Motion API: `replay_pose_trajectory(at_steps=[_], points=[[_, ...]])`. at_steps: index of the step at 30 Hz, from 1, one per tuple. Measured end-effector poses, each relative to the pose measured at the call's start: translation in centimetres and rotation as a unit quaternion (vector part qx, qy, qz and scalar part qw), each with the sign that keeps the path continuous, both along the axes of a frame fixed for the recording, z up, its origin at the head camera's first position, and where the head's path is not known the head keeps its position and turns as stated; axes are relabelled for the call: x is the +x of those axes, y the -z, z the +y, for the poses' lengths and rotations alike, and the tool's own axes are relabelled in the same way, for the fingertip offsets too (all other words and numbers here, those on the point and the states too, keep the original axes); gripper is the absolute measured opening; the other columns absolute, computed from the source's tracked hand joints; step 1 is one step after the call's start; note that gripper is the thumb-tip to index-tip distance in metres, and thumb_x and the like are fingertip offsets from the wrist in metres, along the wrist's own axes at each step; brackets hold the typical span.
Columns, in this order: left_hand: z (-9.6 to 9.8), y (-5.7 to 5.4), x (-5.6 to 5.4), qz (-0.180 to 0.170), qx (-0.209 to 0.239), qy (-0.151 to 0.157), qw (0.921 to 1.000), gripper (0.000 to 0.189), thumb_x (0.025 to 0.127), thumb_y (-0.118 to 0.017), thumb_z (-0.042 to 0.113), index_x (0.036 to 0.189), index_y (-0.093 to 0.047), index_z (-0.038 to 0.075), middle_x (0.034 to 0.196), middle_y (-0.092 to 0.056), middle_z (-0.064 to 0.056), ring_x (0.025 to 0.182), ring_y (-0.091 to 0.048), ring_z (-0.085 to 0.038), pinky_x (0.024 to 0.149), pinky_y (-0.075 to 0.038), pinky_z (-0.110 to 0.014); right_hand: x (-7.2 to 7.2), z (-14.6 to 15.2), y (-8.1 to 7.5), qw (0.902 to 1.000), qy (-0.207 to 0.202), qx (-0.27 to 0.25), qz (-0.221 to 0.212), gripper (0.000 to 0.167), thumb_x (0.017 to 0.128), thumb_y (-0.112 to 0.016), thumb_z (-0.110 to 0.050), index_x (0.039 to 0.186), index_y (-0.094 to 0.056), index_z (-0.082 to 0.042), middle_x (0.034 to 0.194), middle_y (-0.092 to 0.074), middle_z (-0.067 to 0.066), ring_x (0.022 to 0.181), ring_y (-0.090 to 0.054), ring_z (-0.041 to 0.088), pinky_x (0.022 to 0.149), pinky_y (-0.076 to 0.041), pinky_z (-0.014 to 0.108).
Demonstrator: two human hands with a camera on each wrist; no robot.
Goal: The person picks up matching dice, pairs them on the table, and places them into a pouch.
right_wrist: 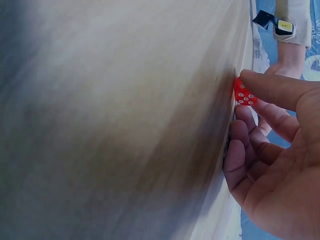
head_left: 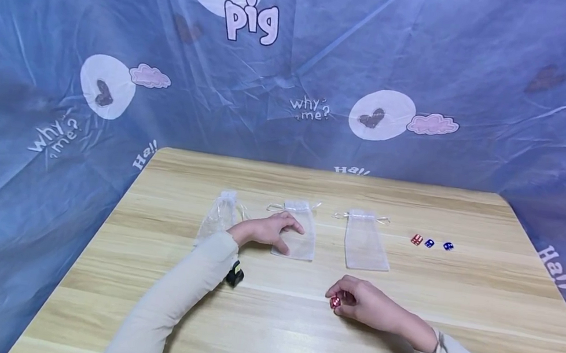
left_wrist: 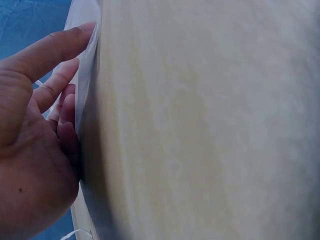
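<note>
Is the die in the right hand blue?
No, the right hand pinches a red die with white pips.

Blue printed fabric backdrop (head_left: 295,67): reads "pig", repeated "why me?" and "Ha!!". Translucent red cubic die (right_wrist: 246,95): shows five white pips.

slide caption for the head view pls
The right hand pinches a red die while the left hand touches the middle white pouch on the table.

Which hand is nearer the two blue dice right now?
Right. The right hand, pinching a red die, is left of the blue dice and closer to the person; the left hand is farther left, at the middle bag.
</note>
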State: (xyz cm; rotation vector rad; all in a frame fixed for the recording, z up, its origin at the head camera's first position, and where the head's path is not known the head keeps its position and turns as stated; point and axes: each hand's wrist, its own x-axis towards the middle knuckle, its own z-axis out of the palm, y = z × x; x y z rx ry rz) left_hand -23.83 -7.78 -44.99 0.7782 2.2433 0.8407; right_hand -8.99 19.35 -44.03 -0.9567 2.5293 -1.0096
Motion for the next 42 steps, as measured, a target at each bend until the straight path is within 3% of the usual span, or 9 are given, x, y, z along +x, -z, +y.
replay_pose_trajectory(at_steps=[8,12,15,21,25,34,42], points=[[0.0,0.1,0.0,-0.001,0.005,0.0,1.0,0.061,0.074,-0.079,0.01,0.13,-0.056,0.016,0.13,-0.043,-0.005,0.123,-0.043,-0.022,0.108,-0.035,-0.034,-0.4,0.8,-0.8,0.9988,0.019,-0.024,-0.038,0.024,0.083,-0.074,-0.015,0.105,-0.066,-0.008,0.089,-0.062,-0.002,0.078,-0.052,0.001,0.067,-0.048,0.019],[0.0,0.1,0.0,-0.002,0.007,-0.001,1.0,0.061,0.073,-0.079,0.009,0.129,-0.056,0.015,0.129,-0.043,-0.005,0.122,-0.043,-0.022,0.108,-0.035,-0.033,-1.3,2.3,-2.0,0.9964,0.063,-0.03,-0.047,0.028,0.083,-0.071,-0.012,0.109,-0.064,-0.003,0.094,-0.064,0.006,0.078,-0.054,0.003,0.068,-0.05,0.021],[0.1,0.1,-0.1,0.002,0.008,-0.001,1.0,0.061,0.073,-0.079,0.009,0.129,-0.057,0.015,0.128,-0.044,-0.005,0.122,-0.044,-0.021,0.109,-0.035,-0.033,-2.3,4.0,-2.8,0.9935,0.109,-0.018,-0.029,0.029,0.084,-0.07,-0.009,0.11,-0.063,0.001,0.092,-0.065,0.007,0.075,-0.055,0.003,0.064,-0.051,0.021],[0.0,0.0,0.0,0.006,0.008,0.001,1.0,0.06,0.073,-0.079,0.009,0.129,-0.057,0.014,0.127,-0.044,-0.005,0.122,-0.044,-0.021,0.108,-0.035,-0.032,-4.3,7.6,-3.4,0.9768,0.213,-0.023,-0.006,0.03,0.086,-0.066,-0.002,0.114,-0.059,0.008,0.084,-0.063,0.007,0.066,-0.057,0.006,0.058,-0.051,0.022],[0.0,0.0,0.0,0.003,0.006,0.0,1.0,0.06,0.073,-0.079,0.008,0.129,-0.058,0.015,0.126,-0.044,-0.005,0.121,-0.043,-0.02,0.108,-0.035,-0.033,-5.1,9.6,-2.9,0.9657,0.257,-0.04,-0.007,0.037,0.088,-0.065,-0.001,0.12,-0.053,0.013,0.083,-0.062,0.012,0.063,-0.059,0.006,0.057,-0.053,0.024],[0.0,0.2,-0.2,0.007,0.005,0.0,1.0,0.059,0.072,-0.08,0.009,0.127,-0.059,0.016,0.119,-0.045,-0.004,0.107,-0.041,-0.016,0.1,-0.036,-0.031,-5.9,11.9,-1.6,0.946,0.317,-0.046,-0.046,0.053,0.093,-0.062,-0.01,0.133,-0.038,0.015,0.078,-0.06,0.015,0.057,-0.059,0.012,0.051,-0.051,0.027],[0.0,0.2,-0.1,0.009,0.004,-0.002,0.9999,0.06,0.072,-0.08,0.01,0.128,-0.059,0.016,0.123,-0.045,-0.005,0.115,-0.043,-0.018,0.106,-0.035,-0.033,-6.6,12.6,-1.1,0.9312,0.347,-0.035,-0.106,0.058,0.097,-0.058,-0.02,0.138,-0.031,0.012,0.076,-0.067,0.009,0.057,-0.06,0.011,0.052,-0.051,0.027]])
